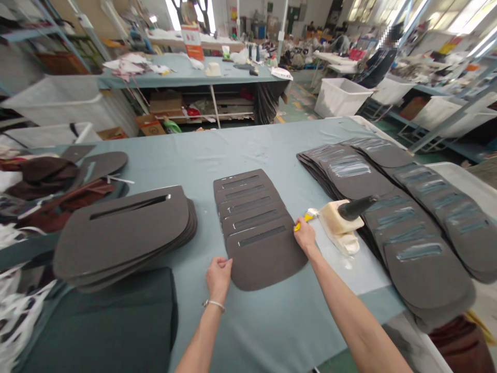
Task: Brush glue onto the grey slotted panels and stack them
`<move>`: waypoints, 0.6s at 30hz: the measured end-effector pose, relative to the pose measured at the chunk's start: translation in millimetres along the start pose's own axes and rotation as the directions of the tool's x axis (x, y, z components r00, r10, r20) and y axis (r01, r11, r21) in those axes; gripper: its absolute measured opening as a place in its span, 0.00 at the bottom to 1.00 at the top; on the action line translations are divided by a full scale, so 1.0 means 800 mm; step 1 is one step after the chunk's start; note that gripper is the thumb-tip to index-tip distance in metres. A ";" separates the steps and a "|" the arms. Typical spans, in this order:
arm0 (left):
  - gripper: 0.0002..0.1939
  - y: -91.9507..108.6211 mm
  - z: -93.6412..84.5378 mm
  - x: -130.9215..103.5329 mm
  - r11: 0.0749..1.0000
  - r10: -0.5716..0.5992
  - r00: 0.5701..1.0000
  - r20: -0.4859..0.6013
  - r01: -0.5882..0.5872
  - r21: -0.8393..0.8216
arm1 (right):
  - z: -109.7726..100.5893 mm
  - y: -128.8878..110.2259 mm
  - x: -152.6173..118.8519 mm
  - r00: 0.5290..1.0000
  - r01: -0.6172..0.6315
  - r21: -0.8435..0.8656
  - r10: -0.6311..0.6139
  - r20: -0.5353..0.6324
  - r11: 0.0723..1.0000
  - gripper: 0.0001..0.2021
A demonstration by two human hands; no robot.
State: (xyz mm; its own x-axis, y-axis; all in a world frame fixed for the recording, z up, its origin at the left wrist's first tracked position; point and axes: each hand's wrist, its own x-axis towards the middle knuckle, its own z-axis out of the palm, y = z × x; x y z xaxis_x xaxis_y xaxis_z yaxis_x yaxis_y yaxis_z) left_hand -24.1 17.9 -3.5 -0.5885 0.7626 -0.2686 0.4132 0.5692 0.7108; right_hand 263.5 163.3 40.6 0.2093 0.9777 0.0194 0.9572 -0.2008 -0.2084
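My left hand [218, 274] has its fingers curled closed beside the lower left edge of a dark grey foam-like panel [264, 259], with no object visible in it. This panel is the front one of several overlapped, staggered panels, each with a long slot edged by white smears. At their right edge my right hand [305, 239] is closed around a yellow-handled brush [309, 215], its pale end pointing away from me. Just beyond it stands a cut-off cream plastic container [337, 223] with a black cone-shaped piece [355, 207] sticking out.
A stack of slotted panels [128, 228] lies left, beside dark folded fabric [104, 321] and brown cloth. Right are rows of overlapped panels [423, 280] with shiny streaks around their slots. Behind are another table [166, 77], white bins [339, 96] and a seated person [378, 62].
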 end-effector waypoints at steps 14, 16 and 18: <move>0.09 -0.003 0.003 0.000 0.998 0.012 0.999 -0.036 -0.014 -0.053 | 0.007 0.007 0.007 0.999 0.034 -0.029 -0.034 -0.004 0.999 0.09; 0.09 -0.002 0.002 0.000 0.998 0.013 0.999 -0.031 -0.015 -0.061 | 0.007 0.007 0.007 0.999 0.043 -0.032 -0.043 -0.003 0.999 0.09; 0.08 -0.002 0.002 0.000 0.998 0.017 0.999 -0.028 -0.018 -0.067 | 0.007 0.007 0.008 0.999 0.042 -0.029 -0.042 0.000 0.999 0.09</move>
State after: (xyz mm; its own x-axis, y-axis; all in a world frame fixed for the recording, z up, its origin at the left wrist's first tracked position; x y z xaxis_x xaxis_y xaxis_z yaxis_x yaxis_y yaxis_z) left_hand -24.2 17.5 -5.7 -0.6006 0.7631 -0.2387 0.3767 0.5334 0.7574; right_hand 269.1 169.0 33.8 0.1689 0.9852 0.0286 0.9706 -0.1612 -0.1786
